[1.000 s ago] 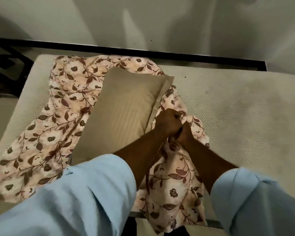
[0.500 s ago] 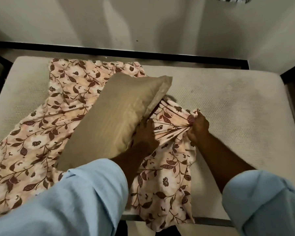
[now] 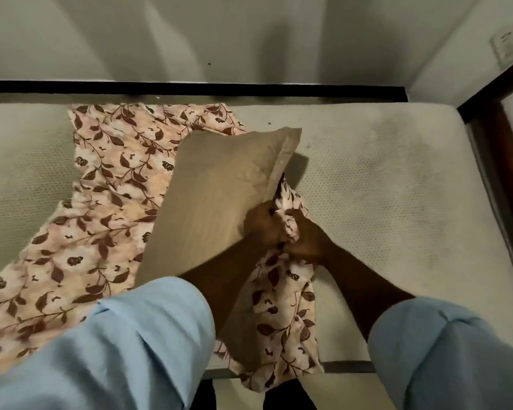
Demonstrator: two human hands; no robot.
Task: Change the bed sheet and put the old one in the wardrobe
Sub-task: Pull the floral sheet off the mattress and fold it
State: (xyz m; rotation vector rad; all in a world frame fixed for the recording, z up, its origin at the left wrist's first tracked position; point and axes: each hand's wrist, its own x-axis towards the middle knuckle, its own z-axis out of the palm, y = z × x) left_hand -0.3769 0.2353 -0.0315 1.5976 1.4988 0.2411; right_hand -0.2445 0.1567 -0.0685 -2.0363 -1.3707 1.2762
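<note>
Mattress (image 3: 397, 187), right half uncovered. Floral sheet (image 3: 116, 179) crumpled across its left and centre, one end hanging over its near edge. Tan pillow (image 3: 216, 196) on the sheet, mid-mattress. Left hand (image 3: 262, 224) and right hand (image 3: 307, 239) side by side, fingers curled tight round a bunched fold of sheet.

Pale wall (image 3: 249, 39), black bed rail (image 3: 190, 90) along it, dark wooden frame (image 3: 507, 161) right, perhaps a switch plate (image 3: 505, 45)
</note>
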